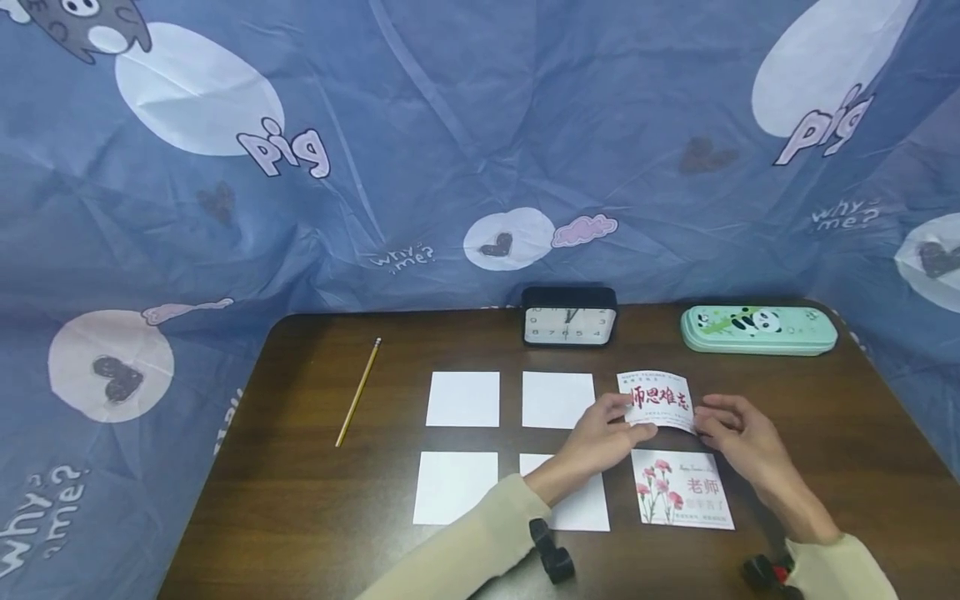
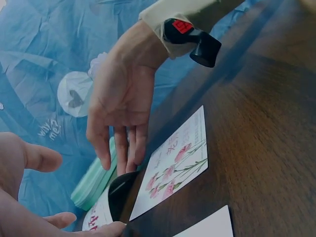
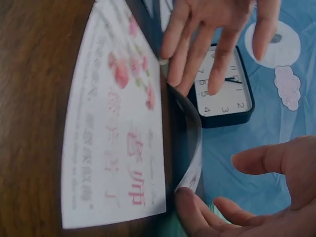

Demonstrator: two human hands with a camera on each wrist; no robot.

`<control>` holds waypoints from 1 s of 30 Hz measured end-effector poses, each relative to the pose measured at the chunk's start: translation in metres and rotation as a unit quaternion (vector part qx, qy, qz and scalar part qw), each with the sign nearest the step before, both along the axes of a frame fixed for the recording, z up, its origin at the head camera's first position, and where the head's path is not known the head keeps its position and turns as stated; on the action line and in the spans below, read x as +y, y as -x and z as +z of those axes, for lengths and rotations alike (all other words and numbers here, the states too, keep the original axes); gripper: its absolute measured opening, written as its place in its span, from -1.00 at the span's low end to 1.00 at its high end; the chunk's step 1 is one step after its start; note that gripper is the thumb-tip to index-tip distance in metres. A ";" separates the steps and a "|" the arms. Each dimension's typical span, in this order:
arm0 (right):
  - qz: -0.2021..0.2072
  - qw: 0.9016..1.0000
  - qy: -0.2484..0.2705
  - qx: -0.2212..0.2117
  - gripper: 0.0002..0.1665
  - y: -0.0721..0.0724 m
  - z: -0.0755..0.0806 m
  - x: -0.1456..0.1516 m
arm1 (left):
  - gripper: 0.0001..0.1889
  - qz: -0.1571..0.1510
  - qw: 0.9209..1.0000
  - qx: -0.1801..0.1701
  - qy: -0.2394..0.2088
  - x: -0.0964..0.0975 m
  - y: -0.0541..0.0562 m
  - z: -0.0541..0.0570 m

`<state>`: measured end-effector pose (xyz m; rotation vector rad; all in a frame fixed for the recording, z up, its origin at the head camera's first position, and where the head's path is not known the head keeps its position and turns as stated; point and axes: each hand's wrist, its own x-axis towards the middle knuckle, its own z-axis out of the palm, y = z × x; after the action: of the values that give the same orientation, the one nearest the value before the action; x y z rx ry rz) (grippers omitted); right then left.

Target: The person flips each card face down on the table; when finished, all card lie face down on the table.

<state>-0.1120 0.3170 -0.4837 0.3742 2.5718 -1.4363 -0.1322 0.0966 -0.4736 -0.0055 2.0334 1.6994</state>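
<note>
A white card with red Chinese lettering point(image 1: 660, 398) lies at the right of the table, bowed upward between my hands. My left hand point(image 1: 603, 435) has its fingertips at the card's left edge. At the opposite edge, the fingertips of my right hand point(image 1: 744, 440) touch the card. In the right wrist view the card's dark underside point(image 3: 190, 116) shows in the curve, and both thumbs stand apart from it. Nearer the front lies a flat card with pink flowers point(image 1: 682, 489), just below the hands.
Several blank white squares, among them one at back left point(image 1: 462, 399), lie in two rows left of the cards. Further left is a yellow pencil point(image 1: 358, 392). A black clock point(image 1: 569, 317) and a green panda pencil case point(image 1: 759, 330) stand along the back edge.
</note>
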 end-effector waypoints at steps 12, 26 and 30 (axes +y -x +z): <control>-0.051 0.997 0.059 -0.030 -0.26 0.004 -0.003 0.002 | -0.37 -0.026 0.999 0.019 0.023 0.000 -0.001 0.001; -0.107 0.988 0.093 0.062 -0.52 0.004 0.009 0.002 | -0.30 -0.080 0.992 0.062 0.070 0.001 -0.004 0.004; -0.088 0.971 0.194 0.109 -0.77 0.007 0.019 -0.005 | -0.29 -0.081 0.992 0.063 0.067 0.001 -0.004 0.008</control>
<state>-0.1191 0.3118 -0.4647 0.4121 2.3773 -2.1001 -0.1285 0.0977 -0.4659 0.2210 2.1724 1.4946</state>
